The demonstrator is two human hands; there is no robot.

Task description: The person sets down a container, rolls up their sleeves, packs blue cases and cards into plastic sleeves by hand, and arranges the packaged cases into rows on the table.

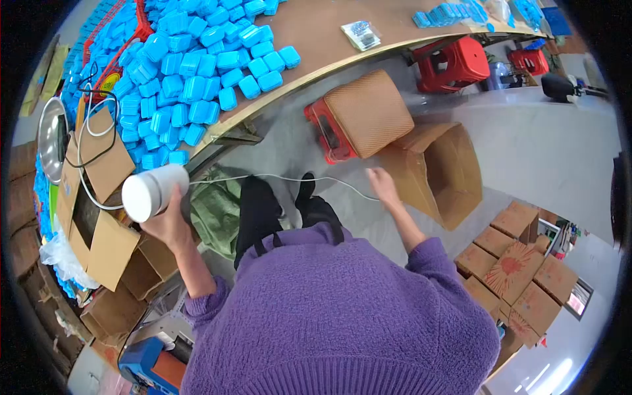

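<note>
My left hand [170,220] is wrapped round a white cylinder [153,192], held near the table's edge at the left. A thin white cord [289,177] runs from beside the cylinder across to my right hand [382,185]. The fingers of my right hand are pressed together near the cord's far end; whether they grip it is too small to tell. Many blue boxes [197,76] lie heaped on the brown table [309,33], just beyond my left hand.
A red stool [329,135] with a brown top and an open cardboard box [454,171] stand beyond my right hand. Stacked cartons [513,263] are at the right. At the left are opened cartons [108,243], a metal dish [51,141] and a green sack [214,214].
</note>
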